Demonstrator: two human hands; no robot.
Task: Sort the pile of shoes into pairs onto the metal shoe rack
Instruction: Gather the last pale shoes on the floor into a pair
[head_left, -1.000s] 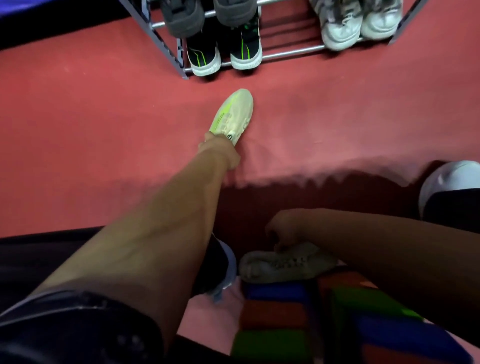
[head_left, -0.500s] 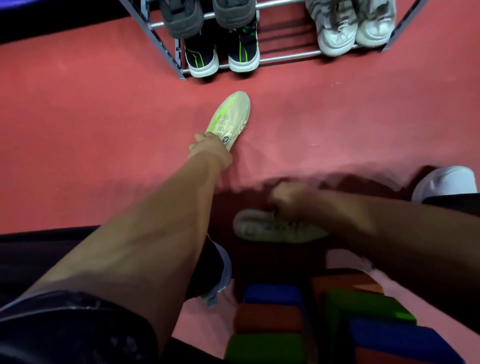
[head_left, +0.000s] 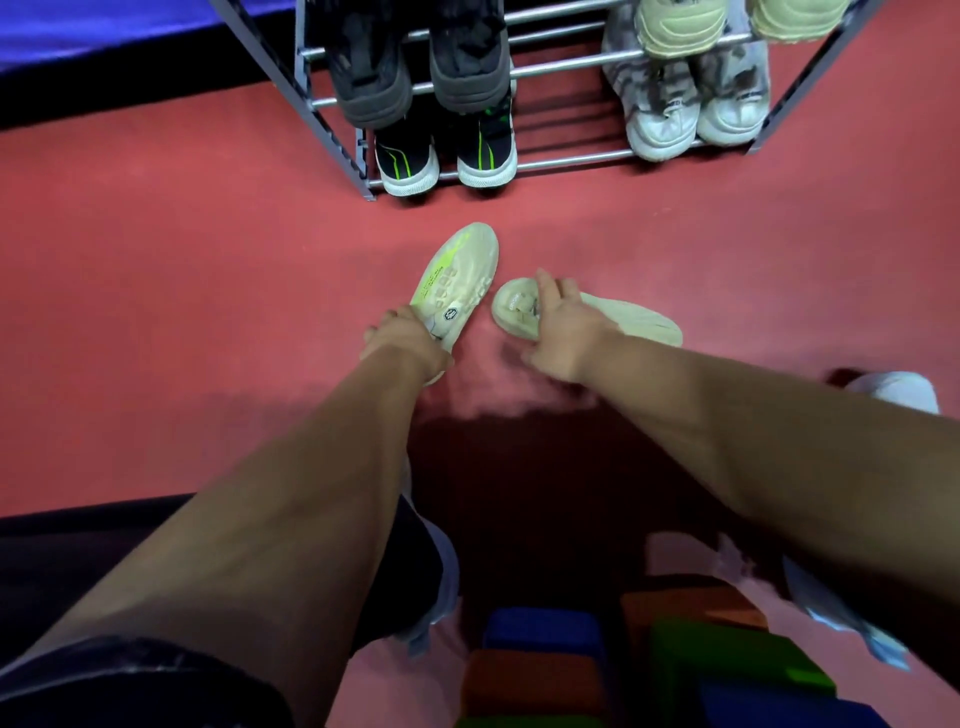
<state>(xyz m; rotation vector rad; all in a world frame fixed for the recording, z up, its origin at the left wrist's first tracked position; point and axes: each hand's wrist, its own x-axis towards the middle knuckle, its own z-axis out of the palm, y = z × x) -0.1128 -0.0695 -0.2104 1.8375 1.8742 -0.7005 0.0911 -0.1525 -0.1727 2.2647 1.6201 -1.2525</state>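
Red floor, head view. Left hand grips the heel of the cream-and-lime shoe; its toe points at the metal shoe rack, long axis roughly in line with the forearm. Right hand lies with fingers spread over the second cream shoe, which sits crosswise just beside the first; clasping or only resting, cannot tell. Rack is straight ahead of both hands, 4 pairs on it. The crosswise shoe likely needs turning toe-forward.
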